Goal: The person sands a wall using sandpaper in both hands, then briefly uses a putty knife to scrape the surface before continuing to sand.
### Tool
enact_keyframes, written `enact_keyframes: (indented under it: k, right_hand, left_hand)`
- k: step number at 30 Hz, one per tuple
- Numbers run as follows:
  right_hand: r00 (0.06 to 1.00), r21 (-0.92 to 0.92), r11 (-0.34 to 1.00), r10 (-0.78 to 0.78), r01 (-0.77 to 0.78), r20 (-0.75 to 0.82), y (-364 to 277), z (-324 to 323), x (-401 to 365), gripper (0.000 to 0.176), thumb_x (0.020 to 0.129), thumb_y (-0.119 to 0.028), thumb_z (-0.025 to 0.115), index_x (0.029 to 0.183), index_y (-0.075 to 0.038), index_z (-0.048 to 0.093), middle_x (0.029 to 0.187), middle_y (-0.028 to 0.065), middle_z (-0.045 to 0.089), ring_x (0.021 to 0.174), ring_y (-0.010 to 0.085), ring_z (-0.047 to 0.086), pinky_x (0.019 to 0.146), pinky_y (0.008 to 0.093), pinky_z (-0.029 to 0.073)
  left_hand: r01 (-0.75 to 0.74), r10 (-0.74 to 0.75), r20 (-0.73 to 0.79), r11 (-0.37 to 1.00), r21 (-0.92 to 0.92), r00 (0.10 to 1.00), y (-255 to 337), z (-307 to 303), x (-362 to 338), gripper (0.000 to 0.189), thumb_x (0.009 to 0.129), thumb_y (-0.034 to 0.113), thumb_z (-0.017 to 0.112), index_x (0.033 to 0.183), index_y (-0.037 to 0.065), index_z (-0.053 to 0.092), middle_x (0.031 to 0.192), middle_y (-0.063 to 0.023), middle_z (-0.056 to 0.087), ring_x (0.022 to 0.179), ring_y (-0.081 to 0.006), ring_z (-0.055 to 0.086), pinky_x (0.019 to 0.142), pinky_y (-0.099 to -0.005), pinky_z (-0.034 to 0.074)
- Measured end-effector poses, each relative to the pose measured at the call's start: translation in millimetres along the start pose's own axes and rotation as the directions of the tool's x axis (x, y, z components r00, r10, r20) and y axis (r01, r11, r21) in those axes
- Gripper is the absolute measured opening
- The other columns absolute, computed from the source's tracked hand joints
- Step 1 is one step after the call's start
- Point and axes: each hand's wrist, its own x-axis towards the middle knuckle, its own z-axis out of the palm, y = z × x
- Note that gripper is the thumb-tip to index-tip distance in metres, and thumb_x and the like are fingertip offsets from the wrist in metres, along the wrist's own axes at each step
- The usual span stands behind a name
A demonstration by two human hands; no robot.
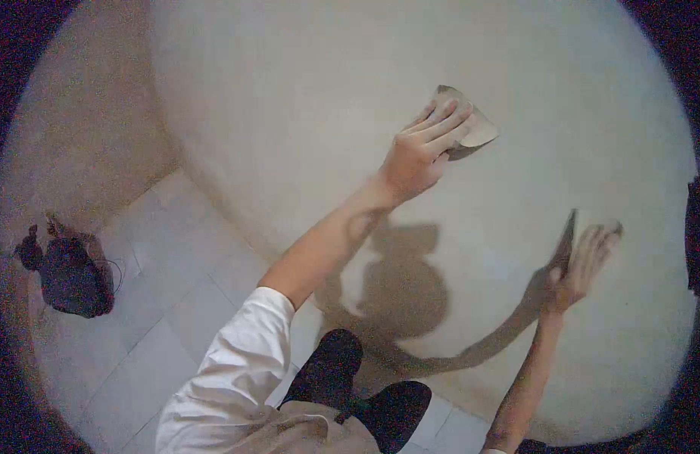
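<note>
Against the pale wall [304, 98], my left hand [422, 151] presses a light, curved sheet [480, 130] that looks like sandpaper, its fingers spread over it and its edges lifting off the wall. Lower and to the right, my right hand [581, 265] lies over another pale sheet [587, 219], with a dark shadow along its left side. Both arms are stretched forward, the left one in a white sleeve. The parts of the sheets beneath my fingers are hidden.
A dark bag [76, 276] sits at the far left, on the tiled floor [164, 303] near the wall's corner. My knees in dark trousers [327, 371] are at the bottom, close to the wall. Shadows of my head and arm fall on the wall.
</note>
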Motion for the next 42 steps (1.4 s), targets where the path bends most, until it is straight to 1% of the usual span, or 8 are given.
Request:
enact_keyframes:
  k: [4,10,14,21,26,29,40,42]
  right_hand:
    - [0.896,-0.081,0.969,-0.181,0.233,0.405,30,-5,2,0.056,0.095,-0.040,0.049,0.140,-0.007,0.049,0.146,0.0103,0.048,0.139,0.0345,0.038,0.115,0.0543,0.027]
    - [0.992,-0.013,0.998,-0.055,0.057,0.111,67,-38,30,0.047,0.092,-0.019,0.057,0.137,-0.005,0.052,0.143,0.0118,0.050,0.137,0.0341,0.041,0.113,0.0539,0.030]
    - [0.895,-0.091,0.972,-0.161,0.217,0.416,103,-58,15,0.046,0.093,-0.020,0.046,0.137,-0.006,0.053,0.147,0.0108,0.047,0.139,0.0326,0.038,0.116,0.0548,0.026]
    - [0.996,-0.090,0.992,0.092,-0.090,0.021,176,-104,40,0.056,0.081,-0.009,0.038,0.134,0.000,0.054,0.141,0.0142,0.052,0.137,0.0348,0.041,0.114,0.0536,0.028]
    - [0.993,-0.098,0.993,0.078,-0.070,0.088,212,-145,35,0.059,0.095,-0.037,0.033,0.135,0.001,0.052,0.143,0.0170,0.049,0.137,0.0363,0.040,0.113,0.0543,0.029]
    - [0.994,-0.050,0.997,0.057,-0.053,0.092,105,-48,24,0.082,0.096,-0.066,0.026,0.137,0.000,0.051,0.143,0.0179,0.048,0.138,0.0362,0.038,0.113,0.0544,0.030]
    - [0.872,0.019,0.978,-0.194,0.208,0.449,75,-9,-8,0.042,0.095,-0.017,0.045,0.133,-0.001,0.054,0.142,0.0149,0.051,0.135,0.0352,0.043,0.112,0.0527,0.034]
    - [0.884,-0.012,0.985,-0.150,0.173,0.443,88,-4,-12,0.046,0.100,-0.029,0.040,0.134,-0.001,0.053,0.142,0.0159,0.051,0.135,0.0356,0.043,0.112,0.0537,0.033]
  left_hand:
    - [0.020,-0.020,0.000,0.998,-0.067,1.000,17,15,21,0.062,0.069,-0.008,0.051,0.129,0.008,0.061,0.137,-0.0104,0.056,0.132,-0.0324,0.047,0.115,-0.0493,0.031]
    - [0.021,-0.015,0.085,0.997,-0.069,0.996,52,31,53,0.063,0.072,-0.006,0.053,0.133,0.009,0.057,0.140,-0.0095,0.054,0.133,-0.0307,0.046,0.115,-0.0488,0.032]
    - [0.023,-0.014,0.103,0.996,-0.083,0.995,79,49,72,0.063,0.072,-0.005,0.053,0.134,0.008,0.056,0.142,-0.0088,0.052,0.133,-0.0304,0.045,0.115,-0.0481,0.031]
    - [-0.021,-0.008,0.261,0.994,0.110,0.965,143,82,113,0.061,0.074,-0.002,0.056,0.135,-0.001,0.049,0.145,-0.0160,0.046,0.138,-0.0327,0.039,0.116,-0.0479,0.030]
    - [-0.142,0.041,0.380,0.960,0.241,0.924,193,102,149,0.053,0.079,0.004,0.058,0.130,-0.008,0.050,0.140,-0.0217,0.049,0.134,-0.0359,0.044,0.114,-0.0462,0.033]
    - [-0.251,0.090,0.428,0.907,0.337,0.899,66,51,97,0.047,0.085,0.014,0.058,0.127,-0.009,0.053,0.135,-0.0219,0.053,0.130,-0.0351,0.048,0.113,-0.0444,0.034]
    - [-0.364,0.109,0.526,0.837,0.409,0.843,34,35,82,0.049,0.090,0.031,0.055,0.122,-0.006,0.059,0.134,-0.0220,0.055,0.128,-0.0330,0.050,0.112,-0.0447,0.035]
    - [-0.355,0.127,0.545,0.872,0.336,0.829,33,44,84,0.046,0.091,0.030,0.053,0.120,-0.004,0.061,0.135,-0.0231,0.054,0.129,-0.0350,0.049,0.113,-0.0451,0.034]
